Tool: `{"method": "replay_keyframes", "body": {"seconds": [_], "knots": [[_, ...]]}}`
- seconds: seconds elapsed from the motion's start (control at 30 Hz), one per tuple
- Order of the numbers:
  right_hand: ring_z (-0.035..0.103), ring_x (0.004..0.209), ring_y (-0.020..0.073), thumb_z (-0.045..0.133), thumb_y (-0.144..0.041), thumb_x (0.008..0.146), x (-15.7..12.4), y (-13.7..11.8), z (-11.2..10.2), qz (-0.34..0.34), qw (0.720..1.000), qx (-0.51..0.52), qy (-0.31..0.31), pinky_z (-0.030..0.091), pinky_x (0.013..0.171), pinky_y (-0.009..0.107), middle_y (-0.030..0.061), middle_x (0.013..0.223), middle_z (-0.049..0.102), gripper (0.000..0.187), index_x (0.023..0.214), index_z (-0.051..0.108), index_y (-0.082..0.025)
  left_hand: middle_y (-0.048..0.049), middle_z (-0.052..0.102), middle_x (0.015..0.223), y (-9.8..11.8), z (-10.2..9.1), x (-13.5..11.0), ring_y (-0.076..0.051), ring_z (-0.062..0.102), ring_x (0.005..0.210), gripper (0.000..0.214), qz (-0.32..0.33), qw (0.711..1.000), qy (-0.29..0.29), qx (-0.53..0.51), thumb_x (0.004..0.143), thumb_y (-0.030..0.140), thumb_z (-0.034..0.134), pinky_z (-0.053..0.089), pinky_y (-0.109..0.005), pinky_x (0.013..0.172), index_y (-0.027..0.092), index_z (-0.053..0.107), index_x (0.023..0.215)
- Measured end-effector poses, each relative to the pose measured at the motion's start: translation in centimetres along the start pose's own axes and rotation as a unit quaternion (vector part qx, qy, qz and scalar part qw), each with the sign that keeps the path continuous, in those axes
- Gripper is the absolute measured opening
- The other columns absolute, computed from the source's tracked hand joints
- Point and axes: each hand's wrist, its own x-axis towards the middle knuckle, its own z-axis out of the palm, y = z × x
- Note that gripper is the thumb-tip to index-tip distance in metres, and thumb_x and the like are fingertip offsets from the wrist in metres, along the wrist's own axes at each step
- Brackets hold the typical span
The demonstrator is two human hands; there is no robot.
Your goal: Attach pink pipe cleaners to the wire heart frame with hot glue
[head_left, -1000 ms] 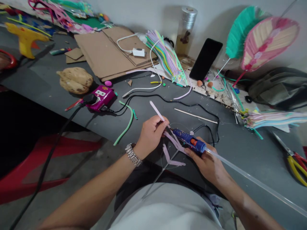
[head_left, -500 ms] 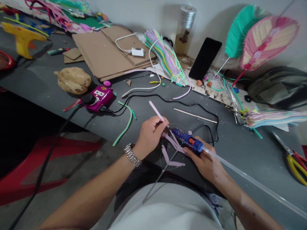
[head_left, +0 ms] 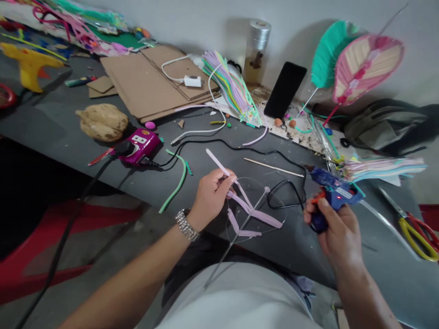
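My left hand pinches a lilac pipe cleaner whose free end points up and away to the left. Its lower part runs down to the stem of a leaf-shaped wire frame, where several short lilac pieces branch off on both sides. A thin wire loop surrounds those pieces, and the stem's lower end reaches my shirt. Off to the right, my right hand grips a blue glue gun, its nozzle pointing up and left. A clear glue stick sticks out behind it.
A purple power adapter and cardboard sheets lie left. Pipe cleaner bundles rest at the back and right. Scissors lie at the right edge. A phone leans behind. The black cord crosses the table.
My right hand has swung the glue gun away from the frame to the right. The right-hand lilac pieces now show. My left hand still pinches the pipe cleaner.
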Motion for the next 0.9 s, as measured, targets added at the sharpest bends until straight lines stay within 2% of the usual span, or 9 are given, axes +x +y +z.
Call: {"method": "replay_keyframes", "body": {"seconds": [0.17, 0.4, 0.5, 0.57, 0.63, 0.67, 0.77, 0.83, 0.9], "knots": [[0.065, 0.060, 0.0142, 0.089, -0.042, 0.062, 1.1, 0.7, -2.5, 0.076, 0.988, 0.042, 0.127, 0.051, 0.048, 0.021, -0.0002, 0.070, 0.068, 0.042, 0.090, 0.068, -0.018, 0.0005, 0.066, 0.062, 0.1, -0.2, 0.1, -0.013, 0.064, 0.052, 0.021, 0.001, 1.000, 0.000, -0.003, 0.090, 0.037, 0.062, 0.051, -0.020, 0.051, 0.017, 0.067, 0.085], [0.069, 0.069, 0.0169, 0.083, -0.034, 0.060, 2.3, 0.0, -5.9, 0.168, 0.970, 0.076, 0.158, 0.056, 0.053, 0.025, 0.0061, 0.080, 0.073, 0.032, 0.084, 0.071, -0.016, 0.0007, 0.066, 0.063, 0.5, -0.4, 0.4, -0.011, 0.061, 0.049, 0.020, -0.008, 1.000, 0.007, 0.018, 0.086, 0.034, 0.065, 0.049, -0.019, 0.048, 0.015, 0.070, 0.083], [0.070, 0.078, 0.0218, 0.083, -0.041, 0.061, 0.9, -0.8, -7.7, 0.155, 0.977, -0.015, 0.146, 0.059, 0.066, 0.035, 0.0091, 0.087, 0.074, 0.035, 0.085, 0.072, -0.018, 0.0000, 0.066, 0.065, 0.5, -0.3, 0.4, -0.011, 0.060, 0.049, 0.021, -0.014, 1.000, 0.013, 0.008, 0.084, 0.036, 0.066, 0.050, -0.019, 0.047, 0.015, 0.071, 0.083], [0.069, 0.082, 0.0237, 0.082, -0.045, 0.064, -1.0, -1.3, -7.8, 0.069, 0.967, -0.186, 0.161, 0.058, 0.068, 0.038, 0.0084, 0.091, 0.074, 0.039, 0.092, 0.073, -0.020, -0.0005, 0.066, 0.065, 0.5, -0.2, 0.3, -0.012, 0.060, 0.049, 0.024, -0.018, 1.000, 0.016, -0.006, 0.084, 0.038, 0.066, 0.051, -0.021, 0.047, 0.015, 0.071, 0.084], [0.067, 0.094, 0.0234, 0.077, -0.043, 0.076, -3.1, -1.3, -6.3, -0.087, 0.900, -0.394, 0.165, 0.055, 0.074, 0.037, 0.0085, 0.111, 0.072, 0.040, 0.111, 0.072, -0.023, -0.0016, 0.068, 0.068, 0.5, -0.1, 0.3, -0.013, 0.061, 0.050, 0.027, -0.021, 0.999, 0.018, -0.020, 0.084, 0.042, 0.067, 0.051, -0.021, 0.047, 0.015, 0.070, 0.084], [0.066, 0.092, 0.0219, 0.070, -0.041, 0.085, -4.1, -1.2, -4.9, -0.151, 0.870, -0.450, 0.137, 0.054, 0.073, 0.036, 0.0086, 0.115, 0.071, 0.033, 0.113, 0.071, -0.024, -0.0022, 0.068, 0.070, 0.5, 0.0, 0.3, -0.013, 0.062, 0.051, 0.027, -0.021, 0.999, 0.020, -0.028, 0.083, 0.042, 0.068, 0.051, -0.021, 0.047, 0.015, 0.070, 0.084], [0.065, 0.085, 0.0190, 0.060, -0.026, 0.095, -5.7, 0.0, 1.4, -0.314, 0.839, -0.438, -0.081, 0.052, 0.075, 0.033, 0.0065, 0.095, 0.073, 0.011, 0.099, 0.070, -0.021, -0.0021, 0.068, 0.068, 0.6, 0.3, 0.3, -0.014, 0.063, 0.054, 0.027, -0.022, 0.999, 0.023, -0.041, 0.085, 0.043, 0.068, 0.050, -0.022, 0.049, 0.015, 0.068, 0.085], [0.063, 0.090, 0.0206, 0.056, -0.017, 0.097, -5.3, 1.0, 5.5, -0.379, 0.803, -0.442, -0.127, 0.051, 0.080, 0.035, 0.0082, 0.096, 0.072, 0.013, 0.094, 0.068, -0.018, -0.0019, 0.067, 0.067, 0.8, 0.3, 0.1, -0.014, 0.064, 0.057, 0.026, -0.009, 0.999, 0.033, -0.029, 0.087, 0.041, 0.067, 0.050, -0.022, 0.052, 0.016, 0.068, 0.085], [0.060, 0.089, 0.0226, 0.055, -0.018, 0.098, -4.3, 2.0, 8.4, -0.405, 0.766, -0.486, -0.118, 0.047, 0.080, 0.037, 0.0092, 0.096, 0.072, 0.016, 0.090, 0.069, -0.018, -0.0024, 0.068, 0.070, 0.8, 0.1, -0.3, -0.015, 0.063, 0.061, 0.024, 0.014, 0.999, 0.051, -0.001, 0.088, 0.040, 0.067, 0.050, -0.023, 0.055, 0.016, 0.070, 0.086]]}}
